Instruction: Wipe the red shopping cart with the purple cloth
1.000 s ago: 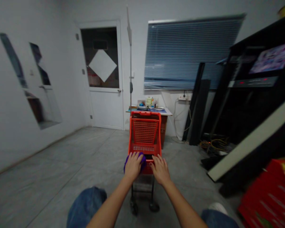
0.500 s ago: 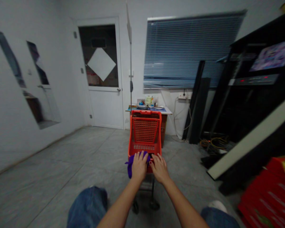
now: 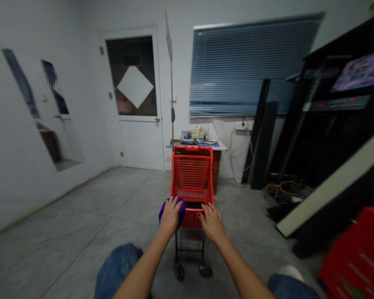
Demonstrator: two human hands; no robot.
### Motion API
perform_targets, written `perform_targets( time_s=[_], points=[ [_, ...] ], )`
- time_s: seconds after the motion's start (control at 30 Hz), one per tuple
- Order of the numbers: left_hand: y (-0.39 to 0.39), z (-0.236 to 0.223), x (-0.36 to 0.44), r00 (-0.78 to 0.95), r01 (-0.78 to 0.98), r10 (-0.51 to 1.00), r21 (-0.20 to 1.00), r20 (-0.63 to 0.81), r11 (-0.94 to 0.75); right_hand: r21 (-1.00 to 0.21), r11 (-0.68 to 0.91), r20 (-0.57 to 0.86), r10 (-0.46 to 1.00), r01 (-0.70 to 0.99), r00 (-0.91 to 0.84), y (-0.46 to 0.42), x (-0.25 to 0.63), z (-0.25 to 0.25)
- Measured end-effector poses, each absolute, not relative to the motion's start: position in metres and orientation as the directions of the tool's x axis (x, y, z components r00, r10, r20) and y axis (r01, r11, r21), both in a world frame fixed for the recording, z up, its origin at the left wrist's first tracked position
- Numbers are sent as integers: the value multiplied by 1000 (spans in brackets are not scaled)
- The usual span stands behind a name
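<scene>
A small red shopping cart (image 3: 193,172) with a lattice basket and dark legs stands on the floor straight ahead of me. At its near left corner, my left hand (image 3: 171,214) presses a bunched purple cloth (image 3: 162,214) against the rim, fingers bent over the cloth. Part of the cloth is hidden beneath the palm. My right hand (image 3: 212,220) grips the near right corner of the rim, its fingers over the edge and its thumb in front. Between the hands, the near rim and a dark gap behind it are visible.
Behind the cart is a small table (image 3: 221,145) with bottles and papers. A thin metal pole (image 3: 172,83) rises beside it. To the right are a dark rack (image 3: 330,124), a leaning pale board (image 3: 324,187), cables (image 3: 288,189) and a red box (image 3: 355,257). A white door (image 3: 140,141) is at the back.
My left hand and the purple cloth have moved left along the rim to the corner, exposing the near rim. My right hand has shifted slightly right. The view has tilted a little.
</scene>
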State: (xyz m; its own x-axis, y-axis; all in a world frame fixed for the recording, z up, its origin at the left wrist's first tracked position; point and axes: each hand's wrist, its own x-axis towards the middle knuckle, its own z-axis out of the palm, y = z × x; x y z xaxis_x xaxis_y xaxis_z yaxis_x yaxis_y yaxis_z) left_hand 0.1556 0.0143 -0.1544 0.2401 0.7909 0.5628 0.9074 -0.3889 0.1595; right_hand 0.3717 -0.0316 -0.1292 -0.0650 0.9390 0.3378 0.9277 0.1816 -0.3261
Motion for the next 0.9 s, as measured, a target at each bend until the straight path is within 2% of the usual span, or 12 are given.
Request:
perform_targets(
  time_s=[0.2, 0.4, 0.53, 0.7, 0.8, 0.9],
  points=[
    [15, -149, 152, 273, 884, 792, 184, 546, -431, -303, 141, 364, 931, 943, -23, -40, 364, -128],
    [18, -132, 135, 281, 873, 833, 234, 477, -428, -240, 237, 339, 929, 941, -148, -40, 373, -128],
    [11, -133, 161, 284, 872, 830, 230, 480, -432, -242, 278, 326, 926, 929, -192, -36, 381, -131],
    [0, -137, 203, 345, 838, 796, 219, 496, -500, -257, 247, 303, 939, 934, -165, -38, 380, -128],
    [8, -135, 190, 372, 829, 782, 200, 500, -522, -244, 249, 284, 943, 937, -176, -39, 383, -124],
    [24, -133, 155, 314, 865, 797, 191, 516, -464, -240, 264, 297, 936, 934, -188, -37, 382, -124]
  ],
)
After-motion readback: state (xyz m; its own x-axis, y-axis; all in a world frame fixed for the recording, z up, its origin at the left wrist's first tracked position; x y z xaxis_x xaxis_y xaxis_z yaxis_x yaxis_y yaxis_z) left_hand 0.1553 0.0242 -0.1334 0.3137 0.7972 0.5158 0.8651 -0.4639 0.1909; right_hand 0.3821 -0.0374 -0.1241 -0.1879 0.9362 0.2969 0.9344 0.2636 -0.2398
